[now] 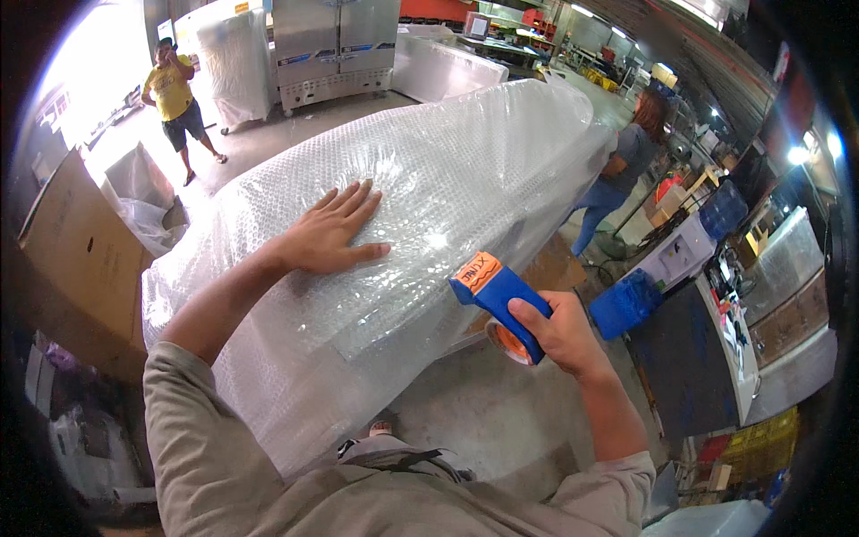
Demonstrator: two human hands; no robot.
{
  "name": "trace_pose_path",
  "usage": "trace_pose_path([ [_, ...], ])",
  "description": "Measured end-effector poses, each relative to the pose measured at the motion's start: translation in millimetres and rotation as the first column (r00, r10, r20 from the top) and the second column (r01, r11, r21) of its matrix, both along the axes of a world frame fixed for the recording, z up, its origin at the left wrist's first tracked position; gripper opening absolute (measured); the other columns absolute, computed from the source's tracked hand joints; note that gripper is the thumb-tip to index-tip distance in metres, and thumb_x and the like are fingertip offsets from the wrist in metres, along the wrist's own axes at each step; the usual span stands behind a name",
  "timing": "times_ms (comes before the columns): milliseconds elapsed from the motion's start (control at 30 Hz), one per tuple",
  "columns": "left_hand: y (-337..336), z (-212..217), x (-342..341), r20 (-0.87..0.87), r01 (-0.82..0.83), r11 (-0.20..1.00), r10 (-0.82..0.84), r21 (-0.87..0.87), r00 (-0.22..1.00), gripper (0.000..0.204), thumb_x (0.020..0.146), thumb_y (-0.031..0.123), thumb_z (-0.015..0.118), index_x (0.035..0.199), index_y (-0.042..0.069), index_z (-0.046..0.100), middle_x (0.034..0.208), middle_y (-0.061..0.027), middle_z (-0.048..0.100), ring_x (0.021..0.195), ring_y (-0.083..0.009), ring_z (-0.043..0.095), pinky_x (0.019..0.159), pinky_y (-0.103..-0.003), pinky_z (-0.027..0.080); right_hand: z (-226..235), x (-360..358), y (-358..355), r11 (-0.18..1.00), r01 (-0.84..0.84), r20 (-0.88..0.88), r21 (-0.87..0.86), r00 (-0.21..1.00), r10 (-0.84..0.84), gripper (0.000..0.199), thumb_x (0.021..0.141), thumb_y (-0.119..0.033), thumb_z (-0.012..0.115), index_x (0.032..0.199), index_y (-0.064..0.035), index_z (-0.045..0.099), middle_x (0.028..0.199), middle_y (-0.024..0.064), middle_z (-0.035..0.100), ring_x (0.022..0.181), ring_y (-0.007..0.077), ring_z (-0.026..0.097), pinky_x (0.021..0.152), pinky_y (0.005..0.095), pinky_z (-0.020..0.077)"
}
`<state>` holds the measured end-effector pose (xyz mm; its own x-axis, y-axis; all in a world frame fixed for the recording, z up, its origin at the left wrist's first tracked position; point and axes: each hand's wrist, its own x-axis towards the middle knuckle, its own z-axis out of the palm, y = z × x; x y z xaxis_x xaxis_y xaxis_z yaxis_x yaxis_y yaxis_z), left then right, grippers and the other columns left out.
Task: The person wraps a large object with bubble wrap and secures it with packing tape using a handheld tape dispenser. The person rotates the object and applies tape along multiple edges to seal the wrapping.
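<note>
A long, bulky object lies in front of me, covered by a sheet of clear bubble wrap; what is underneath is hidden. My left hand rests flat on top of the wrap with its fingers spread. In my right hand, the fingers close around a blue tape dispenser with an orange label at its front end. Part of a tape roll shows below the dispenser. The dispenser is held just off the near right side of the wrapped object.
A cardboard sheet stands at the left. One person in a yellow shirt stands at the back left, another beside the wrap's far right side. Steel cabinets stand behind. To the right are a water dispenser and a blue bin.
</note>
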<state>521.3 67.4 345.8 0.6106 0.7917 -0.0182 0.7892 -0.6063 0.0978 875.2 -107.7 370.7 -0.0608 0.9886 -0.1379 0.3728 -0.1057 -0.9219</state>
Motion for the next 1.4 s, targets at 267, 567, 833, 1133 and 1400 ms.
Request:
trace_pose_path([
  [267, -47.6, 48.4, 60.6, -0.162, -0.212, 0.965, 0.187, -0.153, 0.969, 0.111, 0.091, 0.080, 0.047, 0.161, 0.000, 0.018, 0.169, -0.0248, 0.010, 0.157, -0.0381, 0.009, 0.129, -0.048, 0.010, -72.6, 25.4, -26.2, 0.994, 0.011, -0.112, 0.111, 0.994, 0.002, 0.047, 0.095, -0.045, 0.072, 0.095, 0.0014, 0.072, 0.077, 0.0036, 0.069, 0.070, 0.0084, 0.060, 0.063, 0.0281, 0.0493],
  [567, -136.9, -29.0, 139.4, -0.291, -0.049, 0.807, 0.268, 0.588, 0.919, 0.083, 0.091, 0.038, 0.070, 0.153, -0.003, 0.035, 0.155, -0.0310, 0.038, 0.145, -0.0440, 0.039, 0.117, -0.049, 0.039, -210.0, 28.0, 4.5, 0.950, 0.070, -0.295, 0.304, 0.955, 0.024, 0.044, 0.095, -0.040, 0.073, 0.091, 0.0031, 0.072, 0.074, 0.0042, 0.068, 0.069, 0.0104, 0.060, 0.062, 0.0308, 0.0487],
  [833, -126.5, -27.2, 130.9, -0.197, -0.082, 0.833, 0.224, 0.547, 0.955, 0.057, 0.094, 0.018, 0.066, 0.145, 0.000, 0.046, 0.147, -0.0240, 0.053, 0.130, -0.0431, 0.057, 0.100, -0.047, 0.057, -235.6, 47.8, -45.1, 0.977, 0.091, -0.297, 0.194, 0.954, -0.029, 0.045, 0.094, -0.043, 0.074, 0.090, 0.0024, 0.072, 0.071, 0.0056, 0.067, 0.066, 0.0121, 0.061, 0.061, 0.0317, 0.0492],
  [1133, -128.2, -40.8, 160.1, -0.139, -0.104, 0.697, 0.283, 0.709, 0.949, 0.053, 0.092, 0.012, 0.067, 0.141, -0.002, 0.052, 0.144, -0.0220, 0.057, 0.136, -0.0364, 0.054, 0.108, -0.048, 0.052, -258.3, 22.3, -45.6, 0.957, 0.212, -0.382, 0.197, 0.916, -0.124, 0.043, 0.091, -0.040, 0.078, 0.088, 0.0019, 0.071, 0.075, 0.0036, 0.068, 0.068, 0.0108, 0.060, 0.063, 0.0310, 0.0503],
  [1400, -116.1, -32.6, 162.7, 0.002, -0.124, 0.672, 0.179, 0.730, 0.984, 0.030, 0.091, 0.006, 0.068, 0.120, -0.002, 0.065, 0.122, -0.0173, 0.070, 0.111, -0.0287, 0.070, 0.086, -0.038, 0.064, -179.3, 90.7, -128.7, 0.966, 0.227, -0.325, 0.127, 0.929, -0.175, 0.039, 0.086, -0.038, 0.083, 0.085, -0.0006, 0.071, 0.068, 0.0036, 0.067, 0.061, 0.0098, 0.059, 0.054, 0.0310, 0.0489],
])
